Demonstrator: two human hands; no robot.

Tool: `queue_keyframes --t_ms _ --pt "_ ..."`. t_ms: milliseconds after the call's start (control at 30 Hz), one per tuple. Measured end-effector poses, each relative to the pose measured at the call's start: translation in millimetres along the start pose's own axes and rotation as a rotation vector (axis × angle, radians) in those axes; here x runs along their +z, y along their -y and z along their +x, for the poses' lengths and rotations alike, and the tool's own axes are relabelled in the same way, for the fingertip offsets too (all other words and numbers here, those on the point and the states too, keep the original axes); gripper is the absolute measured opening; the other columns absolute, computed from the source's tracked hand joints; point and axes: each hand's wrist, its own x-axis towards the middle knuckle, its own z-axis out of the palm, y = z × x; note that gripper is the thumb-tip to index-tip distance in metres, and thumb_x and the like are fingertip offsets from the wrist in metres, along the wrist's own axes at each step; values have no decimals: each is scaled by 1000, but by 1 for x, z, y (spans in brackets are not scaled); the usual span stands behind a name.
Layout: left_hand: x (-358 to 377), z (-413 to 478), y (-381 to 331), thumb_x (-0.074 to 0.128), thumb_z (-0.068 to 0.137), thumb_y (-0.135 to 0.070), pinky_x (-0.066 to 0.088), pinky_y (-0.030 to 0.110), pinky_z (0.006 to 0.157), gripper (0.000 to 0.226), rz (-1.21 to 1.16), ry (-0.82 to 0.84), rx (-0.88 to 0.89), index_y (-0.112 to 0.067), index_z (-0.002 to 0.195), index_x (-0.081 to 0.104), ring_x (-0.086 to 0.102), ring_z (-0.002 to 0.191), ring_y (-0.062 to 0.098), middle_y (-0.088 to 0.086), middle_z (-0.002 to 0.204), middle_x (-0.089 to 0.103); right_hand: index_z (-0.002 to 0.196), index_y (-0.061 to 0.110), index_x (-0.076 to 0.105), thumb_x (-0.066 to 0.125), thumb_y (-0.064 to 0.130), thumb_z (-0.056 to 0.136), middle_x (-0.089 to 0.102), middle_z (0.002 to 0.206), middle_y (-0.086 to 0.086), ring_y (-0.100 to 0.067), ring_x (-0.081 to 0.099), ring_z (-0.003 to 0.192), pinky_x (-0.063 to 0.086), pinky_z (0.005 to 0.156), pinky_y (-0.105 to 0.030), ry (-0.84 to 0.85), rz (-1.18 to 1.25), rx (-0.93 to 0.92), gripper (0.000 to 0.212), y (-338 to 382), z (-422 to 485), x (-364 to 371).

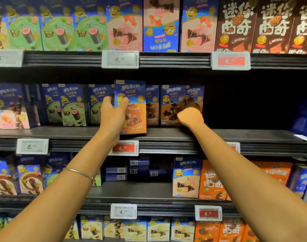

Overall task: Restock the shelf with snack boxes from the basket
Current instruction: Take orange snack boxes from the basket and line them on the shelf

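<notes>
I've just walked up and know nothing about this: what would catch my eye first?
Two bare arms reach up to the middle shelf. The left hand grips a blue-and-orange snack box held upright at the shelf's front edge, while the right hand is curled by the brown boxes beside it. On the top shelf, one blue box stands upside down among pink boxes.

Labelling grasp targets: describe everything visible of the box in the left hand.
The box is a tall cardboard-looking carton, blue on top, caramel-orange below, showing lettering, a yellow cartoon figure and brown cone snacks. It is upright at the front edge of the middle shelf, ahead of the brown-box row. The left hand grips its left edge, thumb across the front.
</notes>
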Motion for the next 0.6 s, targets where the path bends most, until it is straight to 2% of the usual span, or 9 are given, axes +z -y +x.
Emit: queue_keyframes --t_ms 67,200,267,333,400,467,533,600 --pt "1 1 -1 60 109 -28 64 47 86 19 4 -2 -3 -15 119 51 76 102 27 15 123 72 126 4 60 56 27 99 62 128 -20 -38 59 117 49 93 -41 10 4 12 36 2 3 2" --pt "1 2 -1 60 108 -29 64 49 90 23 7 7 -9 -13 122 52 75 107 30 15 123 72 121 7 61 56 27 98 62 125 -17 -35 57 116 42 85 -35 28 2 7 31 3 6 6" --pt "1 3 -1 60 109 -29 64 47 88 26 5 14 -20 -12 126 51 76 104 26 13 122 72 120 6 62 57 32 98 62 123 -16 -35 58 114 45 90 -37 40 39 23 34 1 6 8" --pt "3 4 -1 60 109 -29 64 46 88 27 7 15 -21 -12 128 51 76 103 23 11 124 72 102 10 64 58 42 97 64 114 -13 -33 59 101 47 86 -37 -3 116 53 33 0 3 5" --pt "6 5 0 60 109 -30 64 43 87 32 14 7 -22 -13 134 51 75 100 19 8 124 72 76 12 55 60 46 93 65 96 -6 -28 59 86 46 75 -33 -152 233 42 38 0 -7 -2" --pt "13 5 1 61 108 -30 65 43 86 28 2 18 -24 -16 131 53 76 99 19 7 122 72 80 18 60 64 47 86 66 88 0 -24 64 85 53 73 -35 -218 435 -55 30 3 -23 -10" --pt "26 1 -2 63 107 -30 65 50 87 19 -35 46 -34 -18 118 53 78 100 28 12 118 74 99 22 63 68 57 79 69 100 2 -17 67 93 57 82 -41 -39 630 -169 41 11 -44 -18" --pt "43 -3 -6 66 105 -31 64 54 89 25 -56 69 -41 -15 120 53 76 104 34 15 116 73 107 26 60 72 65 71 70 109 5 -12 69 100 59 85 -39 182 723 -221 55 16 -60 -24"
